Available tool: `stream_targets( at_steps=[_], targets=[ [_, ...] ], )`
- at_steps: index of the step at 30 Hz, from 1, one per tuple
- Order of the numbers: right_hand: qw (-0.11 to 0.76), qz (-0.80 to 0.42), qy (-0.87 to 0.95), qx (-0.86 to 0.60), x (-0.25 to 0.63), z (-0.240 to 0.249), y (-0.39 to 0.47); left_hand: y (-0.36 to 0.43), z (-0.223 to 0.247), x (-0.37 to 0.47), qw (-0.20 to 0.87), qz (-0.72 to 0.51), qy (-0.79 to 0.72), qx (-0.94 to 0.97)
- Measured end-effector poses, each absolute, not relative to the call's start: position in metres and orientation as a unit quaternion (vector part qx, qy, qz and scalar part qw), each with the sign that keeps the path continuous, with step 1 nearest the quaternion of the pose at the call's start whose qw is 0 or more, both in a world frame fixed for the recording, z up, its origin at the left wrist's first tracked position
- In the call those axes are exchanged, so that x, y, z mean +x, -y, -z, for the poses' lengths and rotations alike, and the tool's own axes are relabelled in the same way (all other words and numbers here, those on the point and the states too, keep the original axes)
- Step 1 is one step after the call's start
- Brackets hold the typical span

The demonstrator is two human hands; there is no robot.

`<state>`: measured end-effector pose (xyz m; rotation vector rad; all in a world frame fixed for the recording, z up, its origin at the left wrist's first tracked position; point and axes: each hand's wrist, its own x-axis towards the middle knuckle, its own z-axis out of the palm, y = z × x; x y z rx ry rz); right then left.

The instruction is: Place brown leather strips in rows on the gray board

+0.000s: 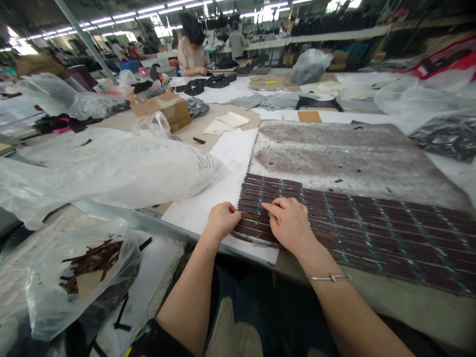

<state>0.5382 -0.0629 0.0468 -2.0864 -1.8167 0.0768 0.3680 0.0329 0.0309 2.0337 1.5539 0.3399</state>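
Long dark brown strips (pixel 357 223) lie side by side in a flat row, crossed by several bluish-green bands. My left hand (pixel 224 219) is at the row's left end, thumb and finger pinched on the tip of a brown strip (pixel 255 216) near the front edge. Over that same strip rests my right hand (pixel 289 223), its index finger pointing left and the other fingers curled down onto the strip. The undersides of the right fingers are hidden. Under the strips is a worn, stained board (pixel 316 148).
A white plastic bag (pixel 148 168) spreads across the table to the left. Below it, a clear bag (pixel 126 258) holds brown scraps (pixel 98 263). A cardboard box (pixel 163 110) and pale sheets (pixel 226 122) stand farther back. Another person (pixel 191 54) works across the table.
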Motion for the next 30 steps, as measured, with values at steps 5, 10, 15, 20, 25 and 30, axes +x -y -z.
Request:
stream_targets(
  at_steps=[5, 10, 15, 20, 25, 30],
  targets=[
    [0.194, -0.027, 0.666, -0.720, 0.536, -0.044, 0.064, -0.035, -0.032, 0.359, 0.324, -0.143, -0.565, 0.745],
    [0.192, -0.040, 0.669, -0.717, 0.533, -0.043, 0.063, -0.036, -0.034, 0.352, 0.387, -0.147, -0.535, 0.736],
    [0.199, -0.031, 0.668, -0.717, 0.534, -0.040, 0.063, -0.028, -0.033, 0.363, 0.268, -0.105, -0.570, 0.770],
    [0.205, -0.024, 0.669, -0.714, 0.534, -0.037, 0.064, -0.029, -0.030, 0.369, 0.239, -0.080, -0.575, 0.778],
    [0.204, -0.022, 0.670, -0.714, 0.534, -0.035, 0.064, -0.032, -0.029, 0.370, 0.235, -0.074, -0.579, 0.777],
    [0.210, -0.024, 0.672, -0.710, 0.532, -0.035, 0.064, -0.031, -0.030, 0.371, 0.239, -0.079, -0.578, 0.776]
  ],
)
